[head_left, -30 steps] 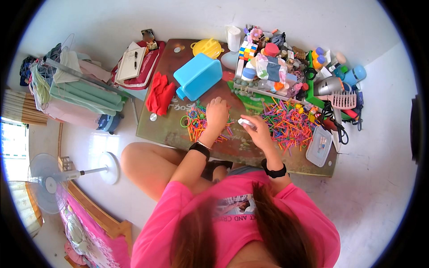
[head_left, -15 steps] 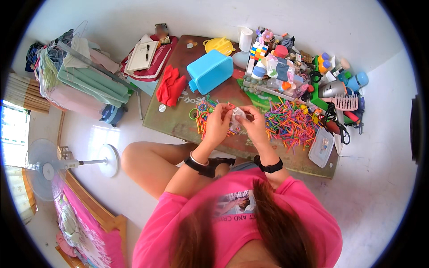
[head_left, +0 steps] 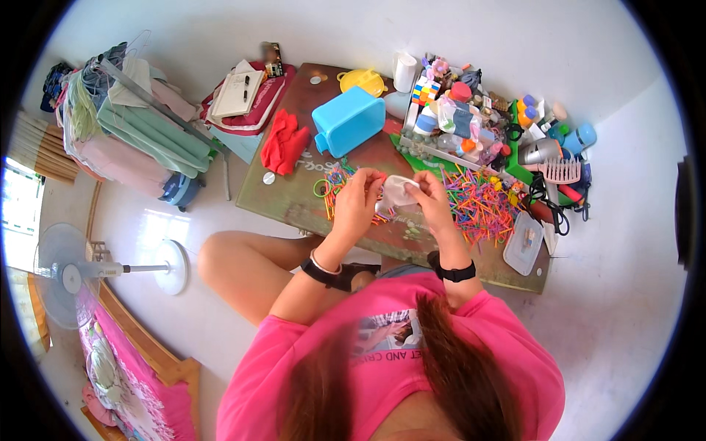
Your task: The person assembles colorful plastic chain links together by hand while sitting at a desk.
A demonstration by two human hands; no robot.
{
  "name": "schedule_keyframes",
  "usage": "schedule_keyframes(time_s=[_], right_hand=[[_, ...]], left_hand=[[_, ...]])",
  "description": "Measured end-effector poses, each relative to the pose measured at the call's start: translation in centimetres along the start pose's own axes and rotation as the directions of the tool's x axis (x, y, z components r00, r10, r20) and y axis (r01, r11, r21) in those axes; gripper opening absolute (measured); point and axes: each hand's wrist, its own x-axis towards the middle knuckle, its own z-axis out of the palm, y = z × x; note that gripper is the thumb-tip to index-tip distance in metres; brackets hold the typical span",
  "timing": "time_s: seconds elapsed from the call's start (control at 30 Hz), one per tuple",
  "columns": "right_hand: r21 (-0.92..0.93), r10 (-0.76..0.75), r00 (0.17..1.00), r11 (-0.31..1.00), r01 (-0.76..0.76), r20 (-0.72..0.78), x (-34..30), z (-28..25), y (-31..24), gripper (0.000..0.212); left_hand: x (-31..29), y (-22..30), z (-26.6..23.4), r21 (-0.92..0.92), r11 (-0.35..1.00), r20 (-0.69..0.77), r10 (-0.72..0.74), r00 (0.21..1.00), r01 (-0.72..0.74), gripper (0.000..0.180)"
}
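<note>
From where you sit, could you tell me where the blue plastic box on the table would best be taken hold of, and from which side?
Probably across its two long side walls, coming from above. The blue box lies free on the table, its broad flat face up, with bare space on its near side; the red cloth lies to its left. Both hands, left and right, are busy on a small clear bag.
</note>
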Motion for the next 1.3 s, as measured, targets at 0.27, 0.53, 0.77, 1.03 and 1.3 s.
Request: schedule_keyframes(time_s=[0.27,0.53,0.77,1.03,1.3], right_hand=[[0.053,-0.11,0.994,0.993,0.109,0.016,-1.1,2.9,0.9,0.014],[0.12,-0.034,0.999,0.992,0.034,-0.003,-1.5,3.6,1.8,0.025],[-0.484,-0.377,0.925,0.82,0.305,-0.056,-1.8,3.8,2.0,0.029],[-0.148,-0.171,0.971,0.978,0.146,-0.168,-0.9,1.8,1.8,0.039],[0.097,-0.032,0.98,0.994,0.052,-0.198,-1.8,2.3,2.0,0.031]], left_hand=[[-0.4,1.0,0.6,-0.214,0.967,0.035,-0.137,0.99,0.142,0.01],[-0.7,1.1,0.6,-0.293,0.951,0.03,-0.092,0.995,0.097,0.013],[-1.6,1.5,1.4,-0.155,0.988,0.169,0.034,0.985,-0.008,0.038],[-1.0,3.3,1.4,-0.367,0.913,0.261,-0.082,0.962,0.178,0.035],[-0.5,2.8,1.4,-0.325,0.925,0.183,-0.143,0.973,0.197,0.032]])
